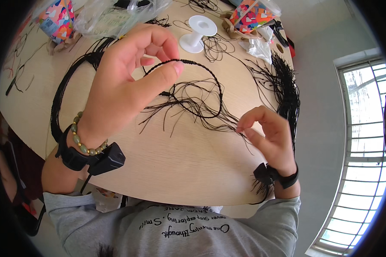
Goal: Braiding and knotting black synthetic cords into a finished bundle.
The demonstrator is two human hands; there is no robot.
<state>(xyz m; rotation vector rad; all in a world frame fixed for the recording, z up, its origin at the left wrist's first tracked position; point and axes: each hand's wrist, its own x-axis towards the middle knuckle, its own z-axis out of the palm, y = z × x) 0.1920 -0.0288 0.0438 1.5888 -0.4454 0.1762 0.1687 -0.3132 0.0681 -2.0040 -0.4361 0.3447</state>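
Note:
Above the table, my left hand (137, 68) pinches a braided black cord loop (221, 92) between thumb and forefinger. The loop hangs round and loose below the fingertips. Lower and to the right is my right hand (268, 132), its thumb and forefinger closed at the end of some thin black cords (201, 122). Those loose strands fan out on the tabletop behind and under the loop. Exactly how many strands the right fingertips hold is too fine to tell.
A white spool (195, 45) stands at the back, beside tangled cord. Thick black cord bundles lie left (66, 90) and right (287, 85). Two colourful patterned cups (58, 23) (251, 17), a clear plastic bag (116, 19) and a crumpled wrapper (259, 47) sit along the far side.

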